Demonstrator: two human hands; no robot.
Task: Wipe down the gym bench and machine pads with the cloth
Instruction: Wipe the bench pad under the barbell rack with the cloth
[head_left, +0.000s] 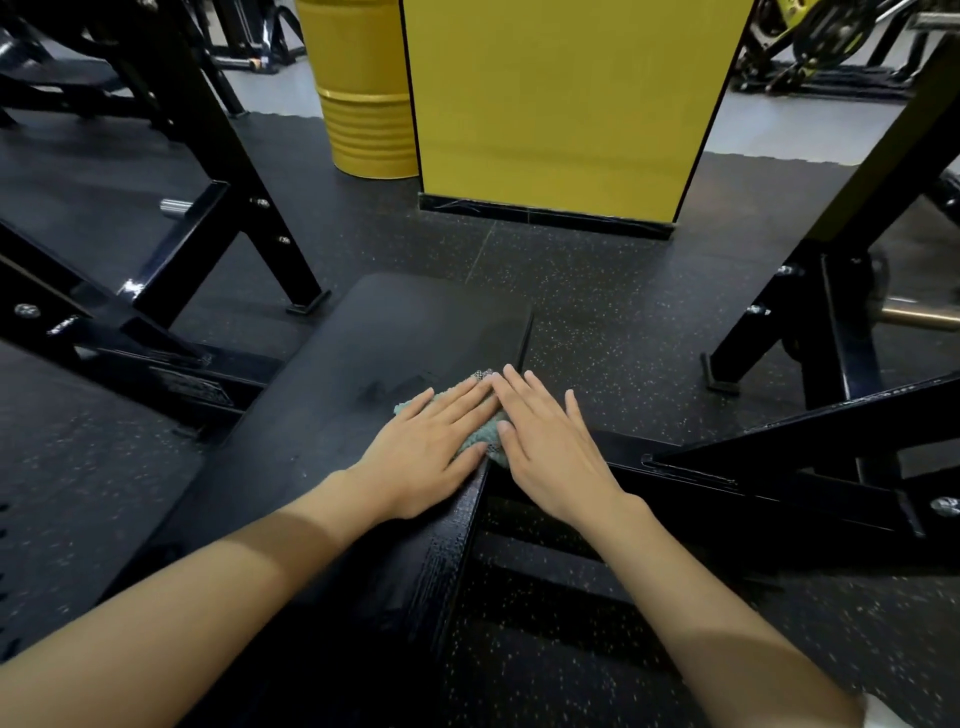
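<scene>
left frame (208, 218): black steel machine frame with bolted struts, standing on the floor left of the counter.
barrel (363, 104): yellow ribbed drum at the back, just left of the pillar.
counter (395, 332): black padded bench top, runs from bottom centre away from the camera; its right edge is under the hands.
left hand (431, 447): palm down, flat on the cloth, fingers straight and together, gripping nothing.
cloth (483, 441): teal-green, bunched, on the counter at its right edge, mostly covered by both hands.
right hand (545, 441): palm down, fingers straight and slightly spread, index and thumb on the cloth's right side, no grip; touches the left hand's fingertips.
pillar (561, 104): yellow, black base, behind the counter.
right frame (831, 291): black struts, far right.
floor (597, 291): black speckled rubber.
</scene>
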